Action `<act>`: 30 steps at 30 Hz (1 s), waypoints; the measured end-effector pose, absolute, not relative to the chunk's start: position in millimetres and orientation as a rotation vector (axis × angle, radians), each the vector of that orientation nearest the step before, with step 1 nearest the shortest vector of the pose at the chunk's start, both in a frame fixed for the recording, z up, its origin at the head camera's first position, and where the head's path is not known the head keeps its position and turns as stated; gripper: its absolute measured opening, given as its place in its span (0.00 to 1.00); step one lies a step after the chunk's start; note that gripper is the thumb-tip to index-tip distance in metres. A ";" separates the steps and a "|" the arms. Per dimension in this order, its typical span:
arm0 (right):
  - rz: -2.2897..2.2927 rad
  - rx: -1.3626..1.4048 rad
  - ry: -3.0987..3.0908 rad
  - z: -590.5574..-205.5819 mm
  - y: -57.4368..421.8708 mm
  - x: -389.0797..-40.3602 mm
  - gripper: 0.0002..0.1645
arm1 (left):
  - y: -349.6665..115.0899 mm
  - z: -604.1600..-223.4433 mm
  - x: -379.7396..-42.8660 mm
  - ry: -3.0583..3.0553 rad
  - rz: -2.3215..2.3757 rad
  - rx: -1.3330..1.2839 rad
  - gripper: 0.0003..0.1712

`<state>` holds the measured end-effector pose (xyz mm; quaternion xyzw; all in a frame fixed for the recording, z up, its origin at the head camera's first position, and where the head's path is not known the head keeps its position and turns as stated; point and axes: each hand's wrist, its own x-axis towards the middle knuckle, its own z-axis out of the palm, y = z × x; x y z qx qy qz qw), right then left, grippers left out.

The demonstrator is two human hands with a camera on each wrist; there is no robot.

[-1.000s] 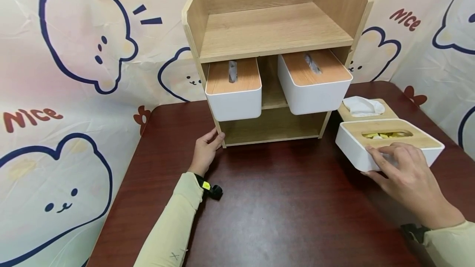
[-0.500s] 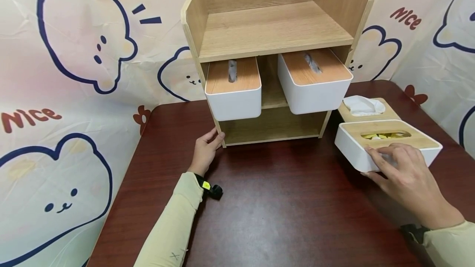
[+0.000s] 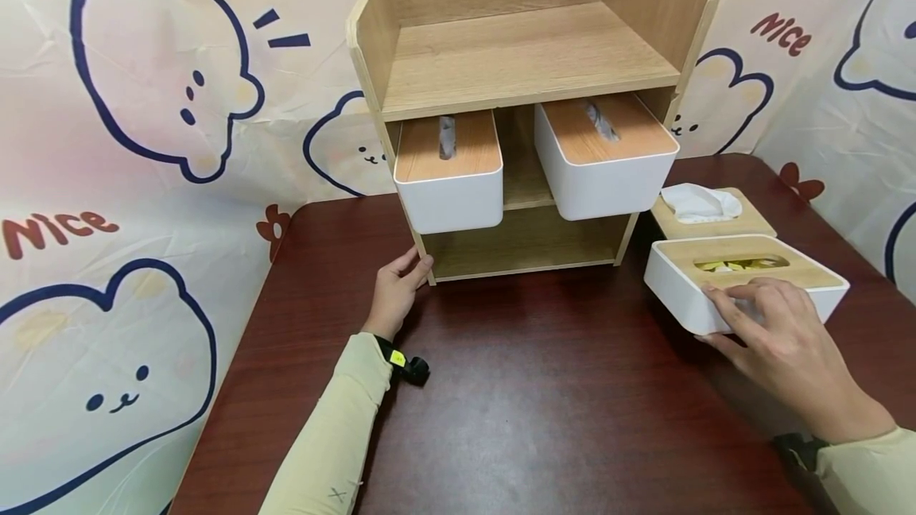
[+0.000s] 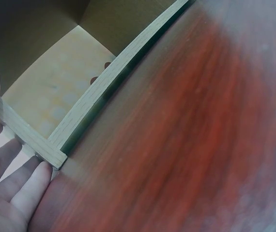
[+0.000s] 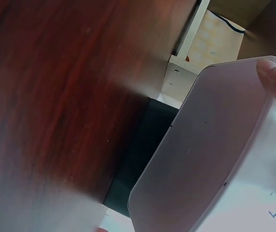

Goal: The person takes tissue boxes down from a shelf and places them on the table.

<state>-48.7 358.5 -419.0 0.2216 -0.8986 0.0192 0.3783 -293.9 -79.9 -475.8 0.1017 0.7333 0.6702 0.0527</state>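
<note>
My left hand (image 3: 396,292) holds the lower front corner of a small wooden desktop shelf (image 3: 529,54). In the left wrist view, the thumb lies inside its side panel (image 4: 29,135) and the fingers outside. At right, my right hand (image 3: 780,332) grips a white tissue box (image 3: 680,292) with a wooden lid, fingers along its near top edge and thumb low at its front. Yellow packets show through the lid's slot. From the right wrist camera, the box's pale underside (image 5: 201,145) is exposed, tilted above the table, with the thumb at its edge.
Two white boxes with wooden lids, one left (image 3: 451,197) and one right (image 3: 611,181), jut from the shelf's middle level. Behind the held box lies another tissue box (image 3: 747,217) with white tissue sticking out. All stand on a dark red table (image 3: 501,404) before a printed cloth backdrop (image 3: 143,221).
The tissue box in my right hand has shifted slightly left and toward me, showing a little more of the tissue box behind it. My left hand has stayed on the shelf corner.
</note>
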 end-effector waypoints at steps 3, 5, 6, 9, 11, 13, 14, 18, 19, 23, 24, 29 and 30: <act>0.059 0.569 -2.305 -419.1 358.1 -48.3 0.42 | -80.4 -481.1 -296.1 2.223 2.064 0.315 0.34; 0.066 0.569 -2.309 -419.5 358.1 -48.2 0.42 | -80.5 -485.7 -298.6 2.215 2.084 0.319 0.35; 0.067 0.567 -2.315 -419.5 358.3 -48.0 0.42 | -80.5 -486.0 -298.7 2.220 2.086 0.320 0.36; 0.063 0.563 -2.320 -419.9 358.6 -47.6 0.42 | -79.7 -486.1 -298.4 2.233 2.084 0.319 0.37; 0.060 0.562 -2.316 -420.4 358.7 -47.4 0.42 | -79.3 -486.3 -298.4 2.236 2.087 0.314 0.38; 0.060 0.562 -2.313 -420.7 358.8 -47.3 0.42 | -78.9 -486.5 -298.6 2.237 2.093 0.310 0.39; 0.060 0.560 -2.315 -420.9 358.9 -47.2 0.42 | -78.6 -486.5 -298.5 2.236 2.096 0.308 0.39; 0.063 0.559 -2.317 -421.2 358.9 -46.7 0.42 | -77.9 -486.2 -298.0 2.232 2.110 0.304 0.38; 0.064 0.559 -2.317 -421.3 359.0 -46.7 0.42 | -77.7 -486.1 -297.9 2.229 2.114 0.304 0.38; 0.068 0.557 -2.321 -421.7 359.4 -46.6 0.42 | -77.6 -485.8 -297.6 2.218 2.117 0.301 0.37; 0.067 0.555 -2.323 -421.8 359.5 -46.6 0.42 | -77.5 -485.6 -297.5 2.219 2.115 0.299 0.37; 0.067 0.547 -2.330 -421.9 359.4 -46.9 0.43 | -77.2 -485.1 -297.4 2.235 2.103 0.294 0.38; 0.067 0.548 -2.330 -422.0 359.4 -46.9 0.43 | -77.2 -485.2 -297.4 2.237 2.101 0.291 0.38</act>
